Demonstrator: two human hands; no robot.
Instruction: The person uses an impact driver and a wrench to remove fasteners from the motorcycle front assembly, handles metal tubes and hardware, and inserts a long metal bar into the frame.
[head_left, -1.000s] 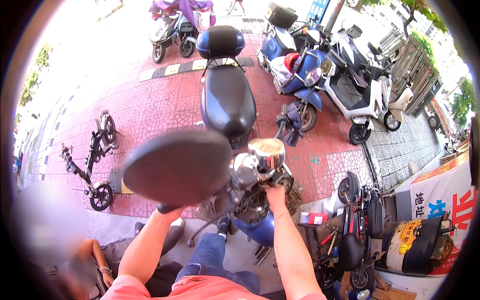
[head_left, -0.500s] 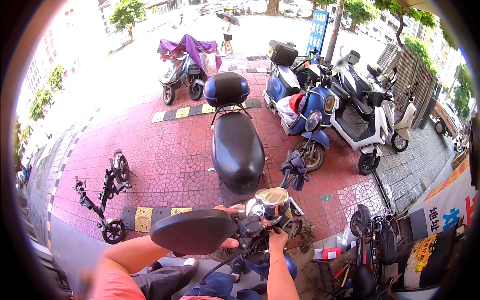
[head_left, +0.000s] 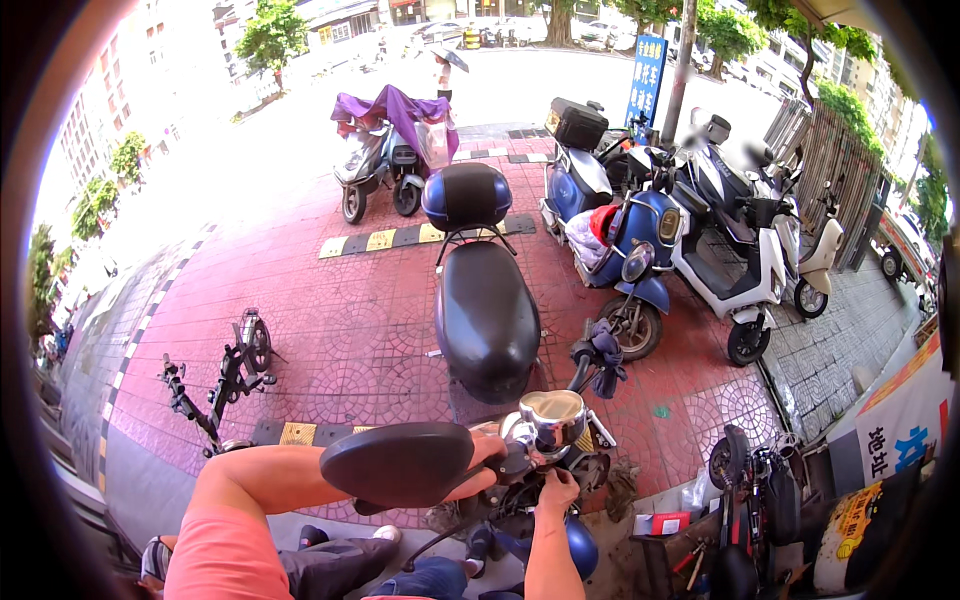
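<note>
hands on a dismantled scooter: left hand [head_left: 480, 468] grips the raised black seat [head_left: 398, 464] (fingers curled under its edge), right hand [head_left: 556, 492] closed on parts below the chrome headlight [head_left: 552, 412].

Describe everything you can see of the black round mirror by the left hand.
The black mirror shows only its back: a smooth, dark, oval shell, plastic by the look, lying roughly flat and wider than tall. Its right end meets the scooter's handlebar beside the shiny chrome headlight. The left hand reaches from behind it and grips at that end; a thin dark stem runs down-left below. Its glass side is hidden.
</note>
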